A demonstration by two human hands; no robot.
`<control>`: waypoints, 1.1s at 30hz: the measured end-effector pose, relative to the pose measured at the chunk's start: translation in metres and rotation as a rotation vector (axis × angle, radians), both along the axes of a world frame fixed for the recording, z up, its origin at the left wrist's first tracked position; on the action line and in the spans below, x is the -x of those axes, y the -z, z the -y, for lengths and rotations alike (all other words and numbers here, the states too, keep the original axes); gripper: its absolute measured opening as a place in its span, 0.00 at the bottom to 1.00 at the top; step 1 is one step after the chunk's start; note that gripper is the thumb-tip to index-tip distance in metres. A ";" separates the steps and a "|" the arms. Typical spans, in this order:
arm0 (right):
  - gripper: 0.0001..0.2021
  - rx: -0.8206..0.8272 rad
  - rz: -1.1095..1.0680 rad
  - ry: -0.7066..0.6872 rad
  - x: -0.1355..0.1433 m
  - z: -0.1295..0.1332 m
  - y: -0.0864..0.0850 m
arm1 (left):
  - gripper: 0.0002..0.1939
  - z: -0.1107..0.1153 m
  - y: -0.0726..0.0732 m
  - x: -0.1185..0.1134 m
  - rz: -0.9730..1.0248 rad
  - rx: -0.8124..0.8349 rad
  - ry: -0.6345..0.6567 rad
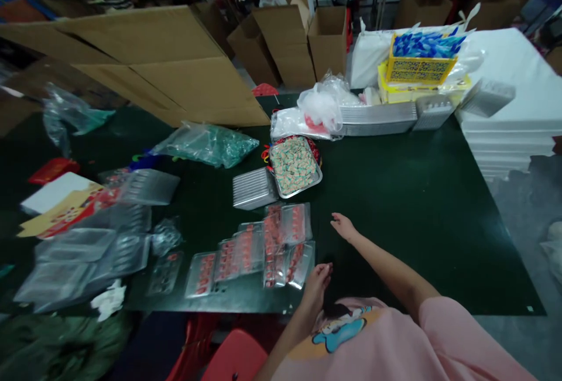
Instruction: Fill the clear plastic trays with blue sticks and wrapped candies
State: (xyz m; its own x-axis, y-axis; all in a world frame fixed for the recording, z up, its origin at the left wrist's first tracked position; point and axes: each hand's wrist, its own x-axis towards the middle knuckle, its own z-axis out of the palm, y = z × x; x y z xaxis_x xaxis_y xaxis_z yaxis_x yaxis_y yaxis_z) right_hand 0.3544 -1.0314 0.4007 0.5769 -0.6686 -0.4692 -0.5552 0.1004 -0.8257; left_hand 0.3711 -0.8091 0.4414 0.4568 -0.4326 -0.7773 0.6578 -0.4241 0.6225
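Counted at least six clear packs (pixel 249 247) with red pieces, overlapped, exact total unclear; four grey tray stacks (pixel 253 188); one heaped tray (pixel 302 191); one yellow basket (pixel 419 71).

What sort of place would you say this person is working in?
Probably a small packing or assembly workshop: repeated clear trays with red pieces lie on the long dark green table, open cardboard boxes stand behind it, and people work at another table beyond.

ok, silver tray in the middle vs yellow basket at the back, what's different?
The tray is silver and shallow; the basket is yellow and deeper, with openwork sides. The tray holds small pale and green pieces; the basket holds blue items. Both look full.
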 end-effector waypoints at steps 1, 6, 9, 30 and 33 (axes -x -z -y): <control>0.20 0.010 -0.023 0.026 0.008 0.019 0.001 | 0.18 0.014 0.003 -0.001 0.076 0.003 0.095; 0.22 0.086 -0.137 0.169 0.049 0.114 0.000 | 0.23 0.105 0.018 -0.014 0.655 0.001 0.585; 0.25 0.164 -0.223 0.231 0.088 0.159 -0.004 | 0.33 0.153 0.033 -0.021 1.019 -0.176 0.867; 0.50 0.354 -0.981 -0.192 0.275 -0.002 0.023 | 0.64 0.191 0.048 -0.017 1.045 -0.507 1.349; 0.51 0.339 -0.951 -0.168 0.272 0.004 0.015 | 0.65 0.192 0.046 -0.020 1.041 -0.525 1.363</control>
